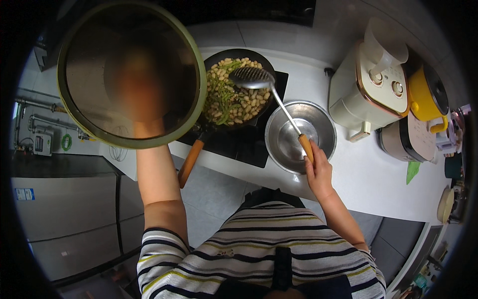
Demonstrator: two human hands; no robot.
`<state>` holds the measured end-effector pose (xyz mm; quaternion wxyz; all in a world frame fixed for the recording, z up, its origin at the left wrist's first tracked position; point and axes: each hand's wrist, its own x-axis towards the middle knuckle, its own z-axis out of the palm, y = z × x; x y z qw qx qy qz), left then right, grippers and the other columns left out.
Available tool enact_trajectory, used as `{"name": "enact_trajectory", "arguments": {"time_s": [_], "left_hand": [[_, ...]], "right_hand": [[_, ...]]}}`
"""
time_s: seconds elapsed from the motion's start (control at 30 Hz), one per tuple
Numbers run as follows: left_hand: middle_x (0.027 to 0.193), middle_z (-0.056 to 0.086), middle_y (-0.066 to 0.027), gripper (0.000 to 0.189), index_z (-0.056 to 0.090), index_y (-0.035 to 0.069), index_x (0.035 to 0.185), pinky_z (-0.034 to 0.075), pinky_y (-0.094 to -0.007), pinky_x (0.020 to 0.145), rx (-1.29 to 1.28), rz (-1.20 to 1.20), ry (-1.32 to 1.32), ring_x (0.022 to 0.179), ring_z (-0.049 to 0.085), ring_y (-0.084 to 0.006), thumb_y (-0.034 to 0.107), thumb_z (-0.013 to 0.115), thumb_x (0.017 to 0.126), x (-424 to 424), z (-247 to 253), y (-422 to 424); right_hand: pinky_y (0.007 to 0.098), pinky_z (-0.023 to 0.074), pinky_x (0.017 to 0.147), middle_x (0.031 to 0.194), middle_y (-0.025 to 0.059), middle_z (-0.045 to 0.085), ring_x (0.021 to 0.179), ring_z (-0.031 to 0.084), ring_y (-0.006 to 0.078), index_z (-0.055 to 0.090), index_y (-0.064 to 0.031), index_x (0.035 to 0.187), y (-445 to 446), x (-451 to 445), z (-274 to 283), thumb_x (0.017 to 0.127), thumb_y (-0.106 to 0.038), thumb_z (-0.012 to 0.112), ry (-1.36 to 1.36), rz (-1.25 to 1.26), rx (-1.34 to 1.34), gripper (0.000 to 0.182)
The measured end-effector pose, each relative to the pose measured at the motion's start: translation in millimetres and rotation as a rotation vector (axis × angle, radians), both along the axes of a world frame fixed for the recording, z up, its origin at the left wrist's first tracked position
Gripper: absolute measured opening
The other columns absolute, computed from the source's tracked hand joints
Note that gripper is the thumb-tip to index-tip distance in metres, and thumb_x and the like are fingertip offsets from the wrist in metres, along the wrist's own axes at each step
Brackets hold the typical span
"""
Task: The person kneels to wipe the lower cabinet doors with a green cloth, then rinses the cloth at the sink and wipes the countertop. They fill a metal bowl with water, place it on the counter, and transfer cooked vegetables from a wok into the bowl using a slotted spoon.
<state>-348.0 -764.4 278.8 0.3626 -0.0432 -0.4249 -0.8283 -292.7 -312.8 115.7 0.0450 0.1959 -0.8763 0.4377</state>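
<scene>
My left hand (143,99) shows blurred through a round glass lid (89,86) with a green rim, holding it up at the left. My right hand (319,172) grips the wooden handle of a slotted metal ladle (254,77). The ladle's bowl is over a dark frying pan (261,58), its shaft crossing above a stainless steel bowl (274,149). In the pan lie unshelled peanuts (255,102) and green edamame pods (226,93) in some liquid. The pan's wooden handle (191,162) points toward me, left of the steel bowl.
The pan rests on a black cooktop (244,147) set in a white counter (358,179). To the right stand a cream air fryer (351,89) with a white funnel-shaped container (386,45) on top, a yellow pot (422,91) and another appliance (399,138). A gas meter (43,141) hangs at left.
</scene>
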Motion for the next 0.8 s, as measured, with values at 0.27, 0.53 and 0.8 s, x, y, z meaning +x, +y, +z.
{"name": "enact_trajectory", "arguments": {"time_s": [0.27, 0.53, 0.8], "left_hand": [[0.095, 0.062, -0.0105, 0.02, 0.063, -0.002, 0.102, 0.051, -0.0273, 0.073, -0.518, 0.22, -0.157, 0.087, 0.061, -0.0193, 0.01, 0.051, 0.091, -30.0, 13.0, 16.5], [0.09, 0.066, -0.0108, 0.025, 0.064, -0.004, 0.101, 0.052, -0.0269, 0.068, -0.688, 0.349, -0.161, 0.077, 0.063, -0.0182, 0.014, 0.048, 0.093, -47.1, 18.5, 39.5], [0.088, 0.067, -0.0084, 0.02, 0.065, -0.002, 0.1, 0.051, -0.0239, 0.066, -0.548, 0.244, -0.132, 0.075, 0.063, -0.0146, 0.012, 0.052, 0.092, -48.1, 32.5, 49.5]], "right_hand": [[0.0406, 0.051, 0.069, 0.101, 0.0195, 0.061, 0.083, 0.062, 0.0383, 0.047, -0.0061, 0.132, 1.2, -0.5, 3.7, 0.088, -0.008, 0.058, 0.017, -0.027, -0.059, 0.045], [0.04, 0.0515, 0.063, 0.095, 0.0166, 0.061, 0.074, 0.063, 0.0353, 0.048, -0.0077, 0.131, 8.4, 10.4, -1.2, 0.087, -0.009, 0.06, -0.021, -0.017, -0.041, 0.046], [0.0398, 0.0512, 0.063, 0.092, 0.0164, 0.06, 0.072, 0.063, 0.035, 0.048, -0.008, 0.131, 10.6, 14.2, -0.6, 0.087, -0.01, 0.06, -0.018, -0.033, -0.034, 0.046]]}}
